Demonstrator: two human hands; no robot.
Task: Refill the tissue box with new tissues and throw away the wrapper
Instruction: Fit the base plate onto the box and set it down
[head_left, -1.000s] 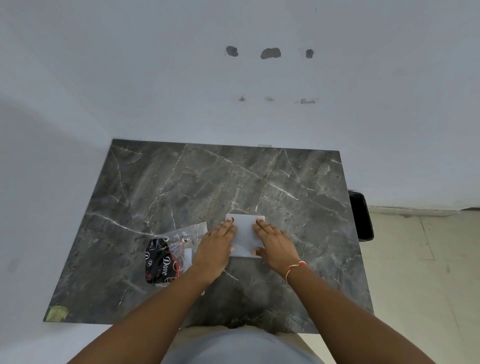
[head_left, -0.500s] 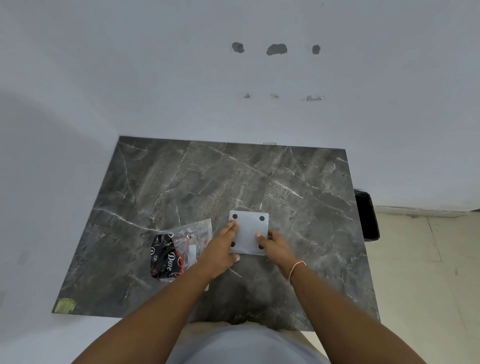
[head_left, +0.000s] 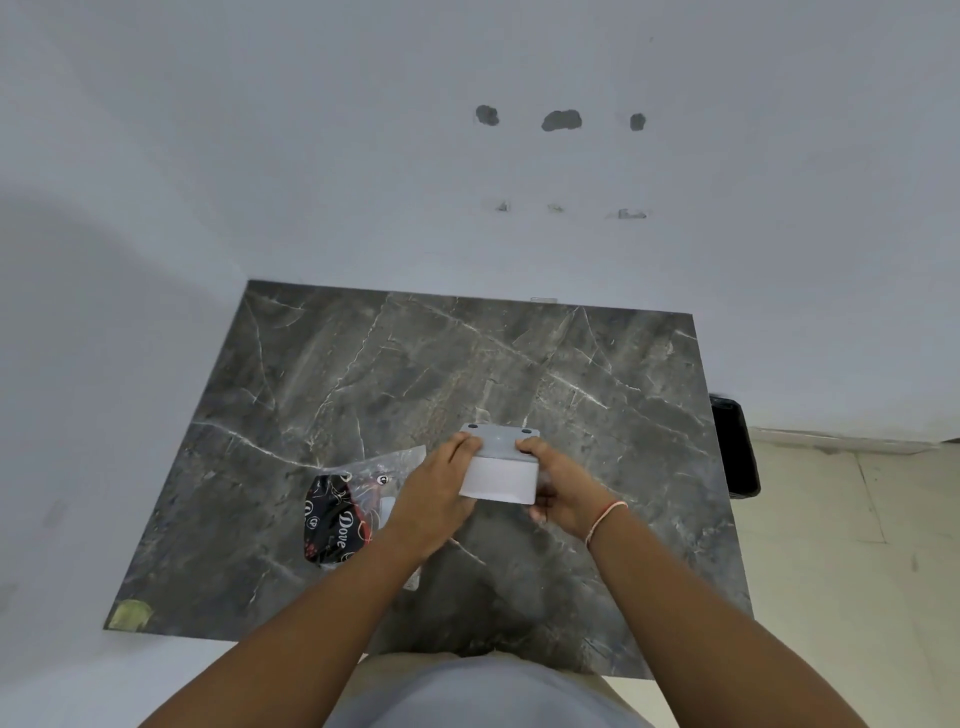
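Left fingers (head_left: 464, 446): curled over the box's far top edge on its left side, gripping it; the thumb is hidden behind the box, so how firm the hold is cannot be told.
Right fingers (head_left: 531, 447): hooked over the same far edge on the right side, with the palm of the right hand (head_left: 563, 493) against the box's right end, gripping it.
Left hand (head_left: 434, 496): pressed to the box's left end, mirroring the other.
Box (head_left: 498, 470): grey, lifted between both hands above the table, tilted so its base with small dark feet faces up and away and a plain side faces the camera.
Pack (head_left: 345, 512): clear wrapper with dark print, lying on the table just left of the left hand, partly under the wrist.
Table (head_left: 415, 364): dark marble top.
Bin (head_left: 735, 447): black, on the floor off the table's right edge.
Risk, slip: the hold is mostly fingertips on one edge; prying the base could twist the box out and drop it.
Risk, base: if the panel pops suddenly, it may fly off.
Risk, pack: the left forearm could drag it along.
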